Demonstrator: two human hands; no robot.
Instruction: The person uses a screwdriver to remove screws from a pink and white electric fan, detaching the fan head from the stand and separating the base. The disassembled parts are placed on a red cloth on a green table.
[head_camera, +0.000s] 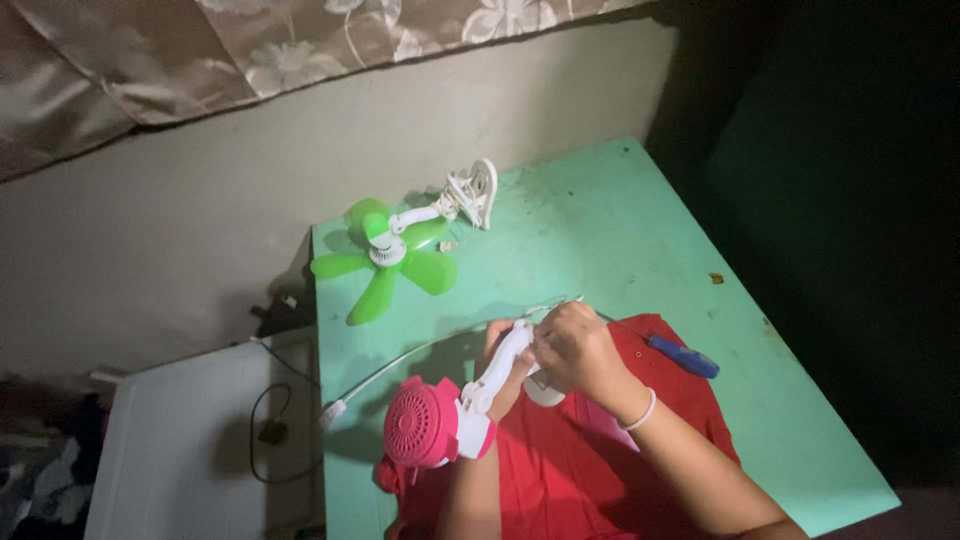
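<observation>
Pink clip fan (440, 420): white arm slants up-right from motor head. Left hand (500, 375) clamped beneath arm; right hand (580, 350) closed over its upper end. Blue screwdriver (683, 357) just right.

No packages, labels, signs or screens visible in this view. Nothing on the surface (620, 230) carries a readable tag or display as far as the head view resolves.
</observation>
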